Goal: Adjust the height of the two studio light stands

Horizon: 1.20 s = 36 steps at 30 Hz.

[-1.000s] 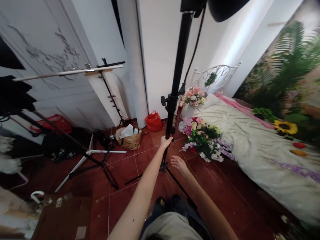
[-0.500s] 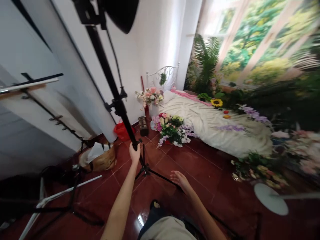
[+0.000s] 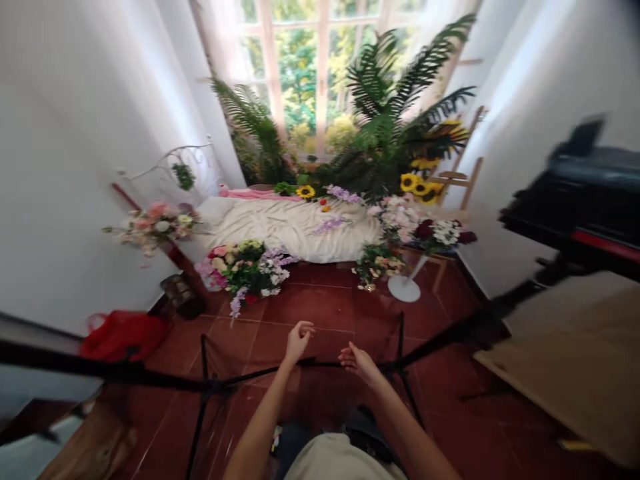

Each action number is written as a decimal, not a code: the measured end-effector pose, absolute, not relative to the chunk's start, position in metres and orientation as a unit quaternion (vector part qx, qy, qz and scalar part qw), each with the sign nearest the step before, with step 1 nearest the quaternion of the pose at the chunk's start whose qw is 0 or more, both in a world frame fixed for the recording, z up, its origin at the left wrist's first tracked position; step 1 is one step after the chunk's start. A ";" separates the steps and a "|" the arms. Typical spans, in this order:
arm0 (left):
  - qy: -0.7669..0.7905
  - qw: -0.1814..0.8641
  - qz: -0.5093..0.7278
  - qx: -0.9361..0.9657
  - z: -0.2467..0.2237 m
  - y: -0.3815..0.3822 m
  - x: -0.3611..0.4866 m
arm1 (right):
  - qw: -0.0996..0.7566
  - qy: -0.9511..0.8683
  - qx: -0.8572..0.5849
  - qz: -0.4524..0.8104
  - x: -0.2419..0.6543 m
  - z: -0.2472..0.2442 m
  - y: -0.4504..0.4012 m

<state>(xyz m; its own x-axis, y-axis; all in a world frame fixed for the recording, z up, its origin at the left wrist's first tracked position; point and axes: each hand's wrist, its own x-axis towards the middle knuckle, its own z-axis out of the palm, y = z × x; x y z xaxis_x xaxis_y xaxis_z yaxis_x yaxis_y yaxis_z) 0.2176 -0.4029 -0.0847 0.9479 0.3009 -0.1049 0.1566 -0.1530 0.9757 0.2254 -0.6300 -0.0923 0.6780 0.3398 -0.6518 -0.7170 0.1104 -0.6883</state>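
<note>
My left hand [image 3: 299, 340] hangs in the air over the red tiled floor, its fingers loosely curved and apart, with nothing in it. To its right, my right hand [image 3: 359, 360] is also empty, fingers spread and palm turned inward. Below and to the left runs the black pole of a light stand [image 3: 165, 379], its legs spread on the floor. On the right rises a second black stand [image 3: 450, 329] carrying a dark lamp head or similar device [image 3: 575, 200]. Neither hand touches a stand, as far as I can see.
Ahead stands a bed with cream bedding [image 3: 280, 230], ringed by flower bouquets [image 3: 250, 270] and palm fronds [image 3: 385, 100]. A red bag [image 3: 125, 335] and a lantern-like object [image 3: 183, 295] sit on the left. A white round base [image 3: 404, 289] and a brown board [image 3: 560, 373] lie right.
My left hand has let go of the light stand's pole and come in beside my right hand. The view has swung right, bringing the second stand into sight.
</note>
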 end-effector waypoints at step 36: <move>-0.149 0.729 -0.058 0.666 -0.011 -0.854 0.363 | 0.421 0.155 -0.875 -0.182 0.267 -0.005 -0.959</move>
